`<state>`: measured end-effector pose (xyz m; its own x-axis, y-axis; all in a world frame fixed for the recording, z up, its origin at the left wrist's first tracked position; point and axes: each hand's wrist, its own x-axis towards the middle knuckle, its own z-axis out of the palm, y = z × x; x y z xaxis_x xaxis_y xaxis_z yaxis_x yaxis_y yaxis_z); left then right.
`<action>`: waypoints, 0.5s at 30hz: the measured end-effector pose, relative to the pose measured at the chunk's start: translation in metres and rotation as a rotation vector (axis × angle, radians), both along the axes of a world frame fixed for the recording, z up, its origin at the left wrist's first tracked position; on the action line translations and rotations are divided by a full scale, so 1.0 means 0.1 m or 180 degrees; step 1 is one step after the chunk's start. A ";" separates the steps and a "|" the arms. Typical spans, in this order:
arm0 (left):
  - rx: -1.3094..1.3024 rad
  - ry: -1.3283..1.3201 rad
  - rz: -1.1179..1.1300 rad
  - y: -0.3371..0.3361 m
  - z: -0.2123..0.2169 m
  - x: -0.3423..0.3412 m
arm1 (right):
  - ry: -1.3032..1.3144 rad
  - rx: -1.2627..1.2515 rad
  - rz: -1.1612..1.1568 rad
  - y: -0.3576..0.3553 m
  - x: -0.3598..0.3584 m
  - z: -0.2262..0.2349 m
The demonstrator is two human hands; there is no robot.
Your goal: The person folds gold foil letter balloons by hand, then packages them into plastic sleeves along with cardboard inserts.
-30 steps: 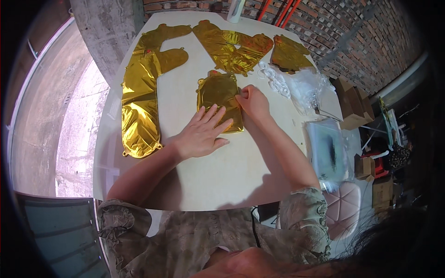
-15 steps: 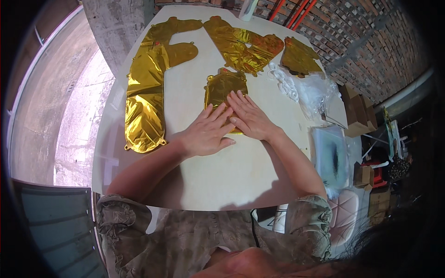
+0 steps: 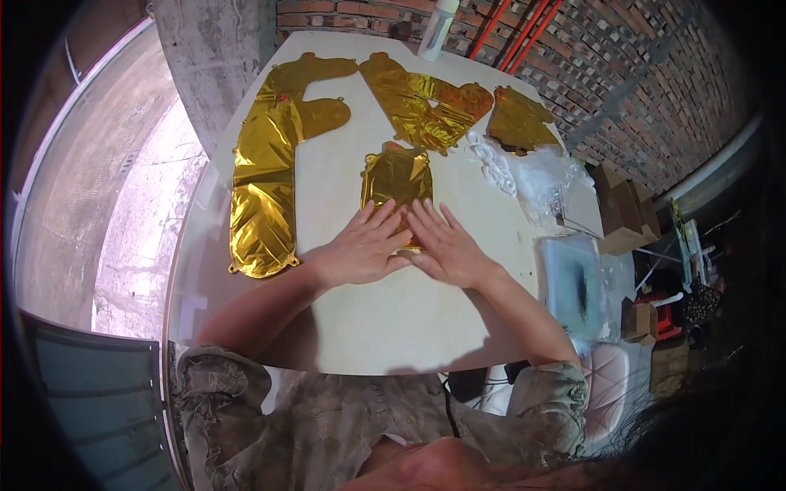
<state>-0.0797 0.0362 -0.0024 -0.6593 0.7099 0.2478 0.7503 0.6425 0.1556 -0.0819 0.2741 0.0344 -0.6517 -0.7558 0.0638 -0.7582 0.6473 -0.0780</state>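
Gold foil: a small flat balloon (image 3: 397, 182) lies mid-table, its near end under both hands.
Landmark: the small balloon; every place below is told from it.
Left hand (image 3: 360, 248): flat, palm down, fingers spread, on the balloon's near left corner; it grips nothing, only presses.
Right hand (image 3: 446, 245): flat and open too, on the near right corner, its thumb just beside the left hand's.
Change: a second ago the right hand was pinching the balloon's far right edge while the left lay flat alone. Half a second ago it had let go and come down beside the left. Now both palms sit lower, at the near end, side by side.
Meaning: the pinch has given way to a two-handed press; I judge the foil is being smoothed flat against the table (image 3: 393, 311).
Left of it: a long gold balloon (image 3: 264, 196), flat, well apart.
Beyond it: a crumpled gold balloon (image 3: 426, 102), near its far end.
Far right of it: a smaller gold piece (image 3: 517, 121), then clear plastic wrap (image 3: 536, 176) to the right.
Right and nearer: a pale tray (image 3: 573, 282) at the table's edge.
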 end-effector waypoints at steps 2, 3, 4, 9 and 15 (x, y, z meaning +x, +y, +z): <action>-0.0090 0.0008 -0.0043 -0.01 0.01 0.00 | -0.0200 -0.0121 -0.0055 0.05 0.07 -0.15; -0.0057 0.0029 -0.0027 -0.02 0.03 0.00 | -0.0242 -0.0204 -0.0076 0.05 0.08 -0.18; -0.0025 0.0050 -0.0011 -0.02 0.03 0.01 | -0.0283 -0.0288 -0.0098 0.06 0.08 -0.20; -0.0125 -0.0166 0.0039 -0.05 0.06 0.00 | -0.1387 -0.1826 -0.1225 0.00 -0.36 -0.01; -0.0168 -0.0173 0.0013 0.00 0.04 -0.02 | -0.2100 -0.1272 -0.2463 -0.11 -1.16 0.02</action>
<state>-0.0818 0.0364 0.0020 -0.6735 0.7184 0.1738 0.7391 0.6538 0.1617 -0.1980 0.2629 0.0360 -0.9376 -0.1290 -0.3229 0.1113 0.7684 -0.6302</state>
